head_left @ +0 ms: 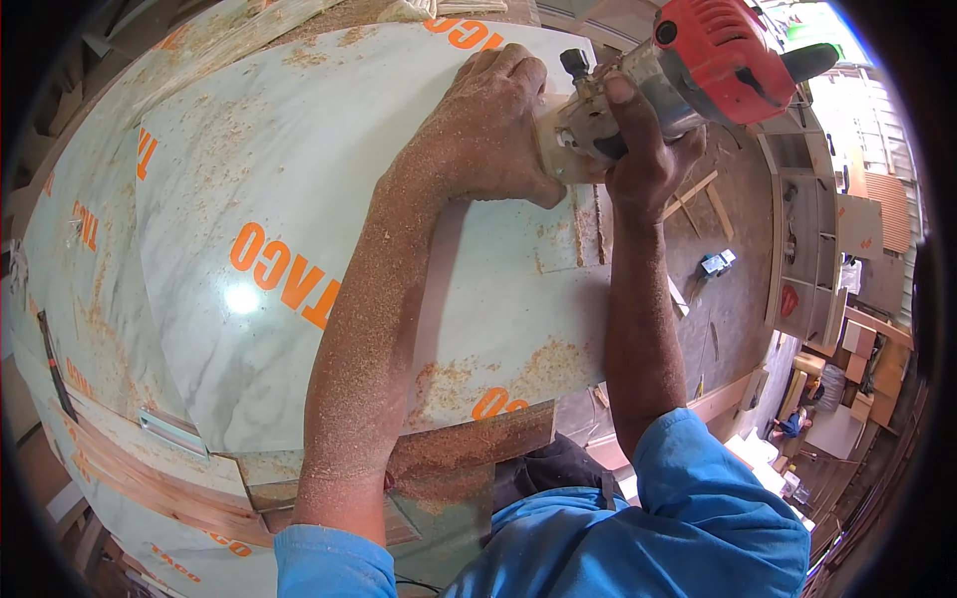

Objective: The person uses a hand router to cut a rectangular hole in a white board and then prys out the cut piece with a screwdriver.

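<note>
A trim router (723, 58) with a red motor housing and a metal collar tilts over the far right edge of a white marbled sheet (538, 229). My right hand (646, 149) is closed around its metal collar, thumb upward. My left hand (498, 125) rests on the sheet, fingers curled and closed on the side of the router's pale base (563, 149). A black knob (575, 63) sticks up between the two hands. Hidden under the base and my hands is the router's bit. Sawdust coats my left forearm.
Orange lettering and sawdust mark the sheet, which lies over more marbled board (90, 269). A long dark tool (56, 364) rests at the left. On the floor to the right are wood strips (720, 211) and a small blue-and-white object (717, 263). Beyond them stands an open cabinet frame (805, 239).
</note>
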